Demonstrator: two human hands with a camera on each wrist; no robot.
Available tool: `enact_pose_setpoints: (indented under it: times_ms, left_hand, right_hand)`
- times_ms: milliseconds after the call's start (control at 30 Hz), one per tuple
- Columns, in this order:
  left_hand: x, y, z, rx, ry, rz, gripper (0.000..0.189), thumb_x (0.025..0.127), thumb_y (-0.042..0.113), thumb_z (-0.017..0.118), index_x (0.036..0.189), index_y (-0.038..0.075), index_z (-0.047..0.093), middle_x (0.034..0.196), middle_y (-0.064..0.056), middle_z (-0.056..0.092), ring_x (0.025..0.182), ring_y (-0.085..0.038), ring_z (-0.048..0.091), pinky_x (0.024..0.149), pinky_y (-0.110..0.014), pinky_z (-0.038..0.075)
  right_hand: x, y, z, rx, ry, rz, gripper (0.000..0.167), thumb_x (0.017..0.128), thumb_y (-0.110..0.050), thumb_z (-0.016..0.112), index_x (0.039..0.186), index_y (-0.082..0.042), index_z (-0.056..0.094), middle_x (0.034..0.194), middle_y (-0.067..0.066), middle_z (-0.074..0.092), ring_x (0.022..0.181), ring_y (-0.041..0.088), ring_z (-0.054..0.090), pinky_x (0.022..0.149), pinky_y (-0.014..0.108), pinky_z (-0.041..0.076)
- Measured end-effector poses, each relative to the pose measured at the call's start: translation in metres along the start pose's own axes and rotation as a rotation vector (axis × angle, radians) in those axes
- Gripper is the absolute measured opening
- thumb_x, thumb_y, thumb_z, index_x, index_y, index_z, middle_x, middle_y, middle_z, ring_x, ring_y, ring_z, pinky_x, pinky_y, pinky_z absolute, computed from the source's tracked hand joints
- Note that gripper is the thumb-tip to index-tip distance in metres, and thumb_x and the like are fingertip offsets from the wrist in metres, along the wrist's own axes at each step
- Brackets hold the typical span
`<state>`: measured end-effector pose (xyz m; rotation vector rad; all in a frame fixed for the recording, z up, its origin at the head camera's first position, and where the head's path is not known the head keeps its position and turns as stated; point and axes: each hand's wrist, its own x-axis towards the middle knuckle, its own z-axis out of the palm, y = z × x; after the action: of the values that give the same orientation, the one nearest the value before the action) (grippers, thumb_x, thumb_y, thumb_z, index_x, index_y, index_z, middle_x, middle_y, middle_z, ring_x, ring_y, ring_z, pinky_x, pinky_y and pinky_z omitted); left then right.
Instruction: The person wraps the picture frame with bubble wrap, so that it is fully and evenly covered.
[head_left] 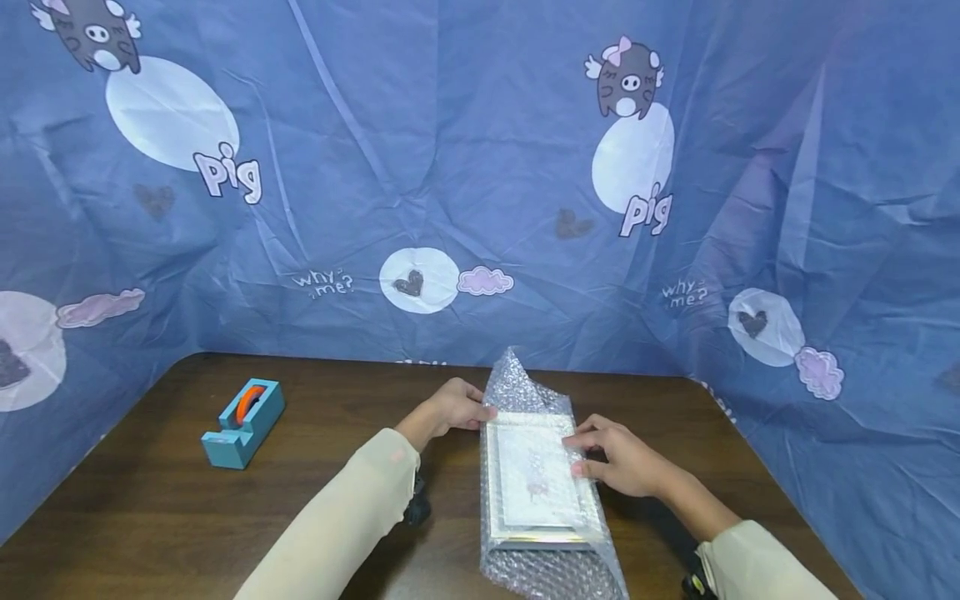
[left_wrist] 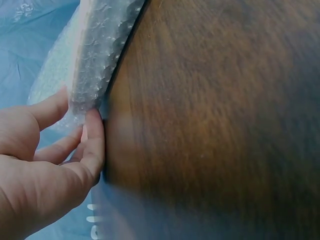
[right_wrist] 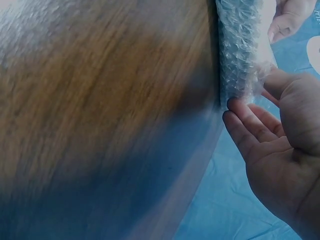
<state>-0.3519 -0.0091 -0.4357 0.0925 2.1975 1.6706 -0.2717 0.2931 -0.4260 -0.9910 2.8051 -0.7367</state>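
A light-coloured picture frame [head_left: 536, 479] lies lengthwise on the table, wrapped in clear bubble wrap [head_left: 551, 575]. Loose wrap extends past its far and near ends, rising to a point at the far end. My left hand [head_left: 454, 406] pinches the wrapped frame's far left corner, thumb on top and fingers along the side in the left wrist view. On the opposite long edge, my right hand [head_left: 626, 458] holds the wrap between thumb and fingers. Bubbled wrap [right_wrist: 240, 50] covers the frame's side in the right wrist view, with fingertips right at its edge.
A blue tape dispenser [head_left: 243, 429] with an orange core [head_left: 249, 404] stands on the left of the dark wooden table [head_left: 330, 467]. Behind the table and along its sides hangs a blue cloth [head_left: 480, 183] printed with pigs and hearts.
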Motion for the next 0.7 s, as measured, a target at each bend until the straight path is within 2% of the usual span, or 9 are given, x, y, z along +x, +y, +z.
enact_pose_setpoints:
  times_ms: [267,467,567,633,700]
  left_hand:
    - [0.002,-0.001,0.001,0.004,0.01,-0.004,0.044,0.091,0.003,0.077,0.126,-0.015,0.058,0.109,-0.018,0.064,0.086,-0.02,0.069,0.083,-0.033,0.06]
    - [0.0,0.0,0.005,0.044,0.043,0.014,0.023,0.088,0.001,0.077,0.104,-0.008,0.063,0.104,-0.012,0.063,0.083,-0.016,0.065,0.082,-0.033,0.06]
    - [-0.001,0.0,0.007,0.061,0.062,0.042,0.014,0.087,-0.001,0.077,0.091,-0.002,0.063,0.096,-0.009,0.062,0.081,-0.016,0.064,0.079,-0.033,0.059]
    - [-0.002,0.001,0.008,0.081,0.072,0.059,0.019,0.086,-0.001,0.077,0.08,0.003,0.059,0.087,-0.006,0.059,0.076,-0.015,0.061,0.075,-0.033,0.058]
    - [-0.002,0.001,0.009,0.106,0.089,0.082,0.028,0.085,-0.001,0.078,0.072,0.007,0.054,0.078,-0.004,0.056,0.07,-0.014,0.058,0.07,-0.032,0.056]
  right_hand:
    - [0.002,-0.001,0.0,-0.021,0.004,-0.012,0.044,0.094,-0.022,0.075,0.133,-0.004,0.068,0.124,0.007,0.061,0.113,0.027,0.06,0.089,0.041,0.054]
    - [0.002,-0.001,0.0,-0.023,-0.005,-0.025,0.045,0.094,-0.027,0.075,0.133,-0.005,0.068,0.124,0.007,0.061,0.111,0.025,0.061,0.088,0.039,0.055]
    - [0.005,-0.001,0.0,0.001,0.049,-0.06,0.036,0.098,-0.024,0.072,0.126,-0.002,0.072,0.116,0.006,0.066,0.102,0.02,0.064,0.083,0.036,0.057]
    - [0.008,0.0,0.001,0.006,0.11,-0.056,0.028,0.099,-0.021,0.07,0.118,0.0,0.075,0.107,0.003,0.07,0.092,0.014,0.065,0.078,0.032,0.057]
    - [0.013,0.001,0.001,0.023,0.16,-0.012,0.023,0.099,-0.017,0.069,0.113,0.001,0.074,0.097,0.0,0.072,0.084,0.01,0.065,0.073,0.03,0.057]
